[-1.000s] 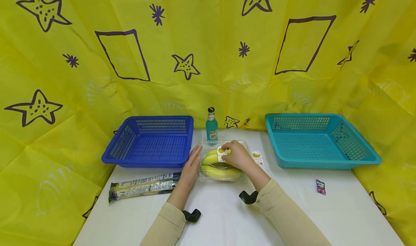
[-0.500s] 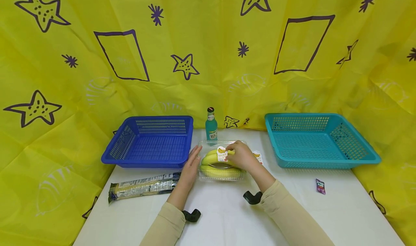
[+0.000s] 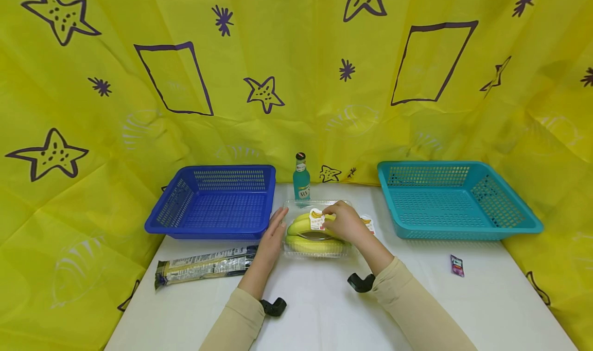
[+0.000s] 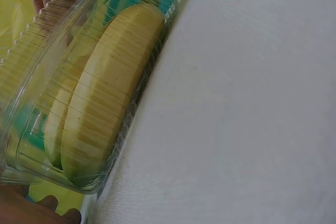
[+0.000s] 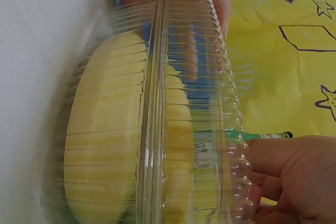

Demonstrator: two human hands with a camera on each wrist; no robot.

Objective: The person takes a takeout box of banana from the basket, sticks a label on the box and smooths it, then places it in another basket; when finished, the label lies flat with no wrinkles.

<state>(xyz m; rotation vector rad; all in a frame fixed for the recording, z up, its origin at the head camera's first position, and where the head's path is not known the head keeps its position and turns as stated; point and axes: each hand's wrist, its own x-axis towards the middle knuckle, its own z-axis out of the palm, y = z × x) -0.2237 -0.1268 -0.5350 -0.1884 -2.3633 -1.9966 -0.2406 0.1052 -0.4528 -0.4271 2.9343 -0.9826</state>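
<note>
A clear plastic clamshell box point(image 3: 343, 207) with bananas point(image 4: 113, 82) inside stands in the middle of the table. On its lid sits a white label point(image 3: 317, 220) with a banana picture. My left hand point(image 3: 272, 238) lies along the box's left side with fingers extended. Above the lid, my right hand point(image 3: 343, 222) has bent fingers, their tips at the label's right edge; whether they pinch or press it is hidden. In the right wrist view, ribbed plastic covers part of those fingers. Just right of the box, partly behind my right hand, shows a second banana label point(image 3: 368, 224).
A green bottle point(image 3: 302, 181) stands directly behind the box. Blue basket point(image 3: 208, 234) at left, teal basket point(image 3: 468, 233) at right. A long printed packet point(image 3: 204, 266) lies beside my left forearm; a small purple packet point(image 3: 457, 266) lies front right. Yellow curtain hangs behind.
My right hand has shifted slightly right over the lid, uncovering more of the label, which keeps its place. Over the last half second hardly anything differs. My left hand has stayed put.
</note>
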